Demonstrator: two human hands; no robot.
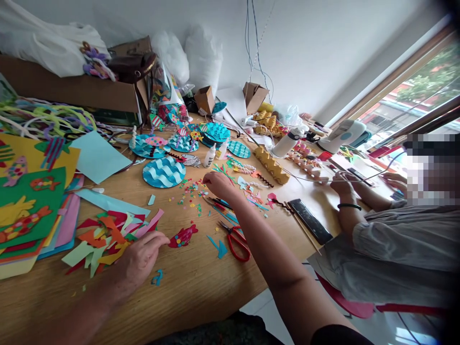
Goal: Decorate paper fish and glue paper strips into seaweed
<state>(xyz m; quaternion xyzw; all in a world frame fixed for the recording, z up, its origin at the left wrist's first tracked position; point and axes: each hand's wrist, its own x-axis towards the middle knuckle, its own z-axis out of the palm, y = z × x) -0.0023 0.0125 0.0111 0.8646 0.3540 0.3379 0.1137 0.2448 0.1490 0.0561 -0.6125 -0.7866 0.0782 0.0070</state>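
A red paper fish [183, 236] with small coloured dots lies on the table. My left hand [142, 251] is closed, its fingertips at the fish's left end. Farther forward, my right hand [220, 185] reaches down to the right edge of scattered paper dots [194, 190], its fingers drawn together; whatever is between them is hidden. Red-handled scissors [237, 243] lie beside my right forearm, with blue paper scraps [220, 248] to their left. Several pens [219, 203] rest just below the right hand. Behind it stands a white glue bottle [209, 156].
Coloured paper strips [104, 239] are heaped at left, beside stacked coloured sheets [32, 206]. Blue wavy paper discs [164, 171] lie farther back. A white bottle [287, 142] and a black tray-like object [309, 221] are at right, near another person's hands [343, 187].
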